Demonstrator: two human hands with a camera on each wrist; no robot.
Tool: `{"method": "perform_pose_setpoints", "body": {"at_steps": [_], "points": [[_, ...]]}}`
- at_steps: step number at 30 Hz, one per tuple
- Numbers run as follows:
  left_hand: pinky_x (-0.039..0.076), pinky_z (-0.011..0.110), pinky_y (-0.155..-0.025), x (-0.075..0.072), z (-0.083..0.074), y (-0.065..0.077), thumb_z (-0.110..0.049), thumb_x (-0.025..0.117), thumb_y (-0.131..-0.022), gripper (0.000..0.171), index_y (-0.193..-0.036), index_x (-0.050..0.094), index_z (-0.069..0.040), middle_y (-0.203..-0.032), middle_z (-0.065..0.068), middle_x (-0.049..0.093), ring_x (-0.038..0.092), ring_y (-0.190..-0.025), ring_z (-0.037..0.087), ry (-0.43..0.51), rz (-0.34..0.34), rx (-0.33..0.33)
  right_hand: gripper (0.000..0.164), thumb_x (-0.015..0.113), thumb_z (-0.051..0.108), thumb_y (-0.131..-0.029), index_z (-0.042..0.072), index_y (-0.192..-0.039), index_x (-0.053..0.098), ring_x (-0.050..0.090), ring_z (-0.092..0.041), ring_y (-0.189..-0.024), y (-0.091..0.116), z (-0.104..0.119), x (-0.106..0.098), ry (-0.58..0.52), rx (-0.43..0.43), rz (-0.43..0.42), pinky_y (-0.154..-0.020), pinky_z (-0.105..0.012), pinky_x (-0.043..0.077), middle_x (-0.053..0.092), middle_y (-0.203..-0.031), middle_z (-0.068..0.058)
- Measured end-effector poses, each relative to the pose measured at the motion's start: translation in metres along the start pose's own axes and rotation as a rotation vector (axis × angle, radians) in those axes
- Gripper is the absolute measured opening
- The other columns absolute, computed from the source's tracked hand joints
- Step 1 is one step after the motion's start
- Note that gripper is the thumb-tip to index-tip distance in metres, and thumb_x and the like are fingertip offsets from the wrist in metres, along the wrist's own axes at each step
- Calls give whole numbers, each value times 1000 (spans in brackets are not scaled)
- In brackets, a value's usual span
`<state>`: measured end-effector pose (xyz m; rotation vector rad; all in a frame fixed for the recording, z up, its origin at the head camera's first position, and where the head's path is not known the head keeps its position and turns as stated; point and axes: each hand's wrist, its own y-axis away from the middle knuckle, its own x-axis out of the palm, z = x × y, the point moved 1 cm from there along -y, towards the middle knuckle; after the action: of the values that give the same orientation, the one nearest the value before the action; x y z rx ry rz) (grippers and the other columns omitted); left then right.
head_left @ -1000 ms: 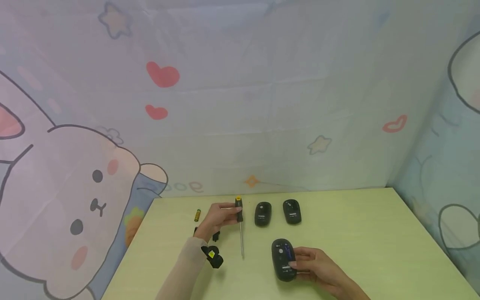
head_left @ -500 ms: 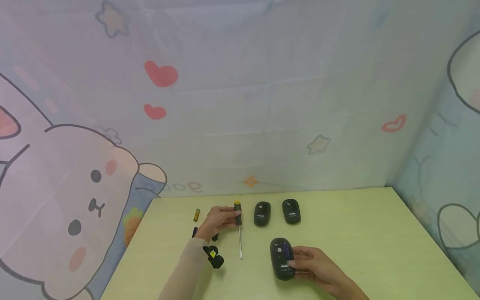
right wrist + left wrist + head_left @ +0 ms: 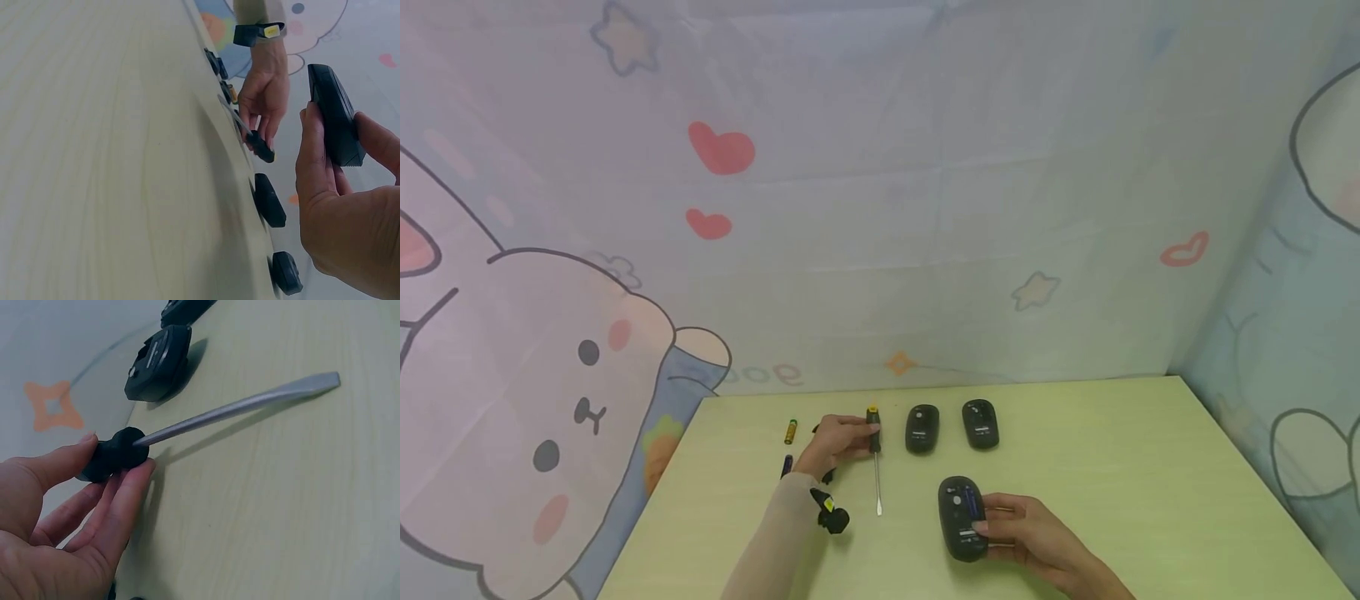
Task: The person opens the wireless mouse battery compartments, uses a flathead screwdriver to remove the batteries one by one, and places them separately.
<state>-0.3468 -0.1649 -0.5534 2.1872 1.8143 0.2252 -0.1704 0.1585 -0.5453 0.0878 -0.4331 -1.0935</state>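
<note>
My left hand (image 3: 837,442) pinches a flat-blade screwdriver (image 3: 874,435) by its dark handle, which has a yellow end cap. In the left wrist view, thumb and fingertips hold the handle, and the steel blade (image 3: 231,412) slants over the tabletop with its shadow beneath. Held between thumb and fingers of my right hand (image 3: 1033,537) is a dark computer mouse (image 3: 958,529), underside facing up. A purple-blue battery (image 3: 972,502) shows in its slot. From the right wrist view, this mouse appears raised off the table.
Two more dark mice, a left one (image 3: 922,429) and a right one (image 3: 981,424), lie underside up toward the back. A yellow-green battery (image 3: 791,432) and a purple battery (image 3: 787,465) lie left of my left hand. Dark pieces are partly hidden behind that hand.
The left hand and screwdriver have come slightly lower and nearer, and the purple battery beside the wrist shows more. My right hand keeps its hold on the mouse.
</note>
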Motion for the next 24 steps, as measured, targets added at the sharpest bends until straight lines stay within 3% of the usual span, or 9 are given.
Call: {"method": "perform_pose_setpoints", "body": {"at_steps": [7, 16, 20, 24], "points": [[68, 38, -83, 1, 3, 1, -13, 78, -95, 53, -138, 60, 13, -120, 28, 74, 79, -93, 25, -70, -1, 31, 66, 71, 14, -100, -12, -153, 41, 75, -17, -109, 0, 0, 0, -6, -2, -3, -94, -34, 65, 73, -126, -6], [66, 32, -77, 8, -3, 3, -21, 83, -90, 36, -113, 77, 6, -109, 19, 79, 76, -84, 18, -450, -111, 156, 63, 71, 15, -100, -11, -151, 44, 76, -17, -108, 0, -2, -2, -9, -7, 0, -94, -34, 65, 74, -124, -6], [60, 27, -67, 11, -5, 3, -23, 84, -89, 32, -108, 80, 3, -99, 15, 80, 70, -78, 16, -554, -181, 178, 65, 70, 15, -101, -11, -153, 42, 75, -18, -109, 0, -1, -2, -10, -8, 3, -95, -34, 65, 74, -125, -6], [57, 27, -65, 12, -5, 3, -24, 83, -89, 33, -106, 80, 4, -95, 14, 79, 70, -77, 17, -598, -219, 178, 67, 69, 14, -101, -13, -154, 38, 75, -18, -110, 1, -2, -2, -22, -9, 14, -97, -35, 65, 74, -126, -7]]}}
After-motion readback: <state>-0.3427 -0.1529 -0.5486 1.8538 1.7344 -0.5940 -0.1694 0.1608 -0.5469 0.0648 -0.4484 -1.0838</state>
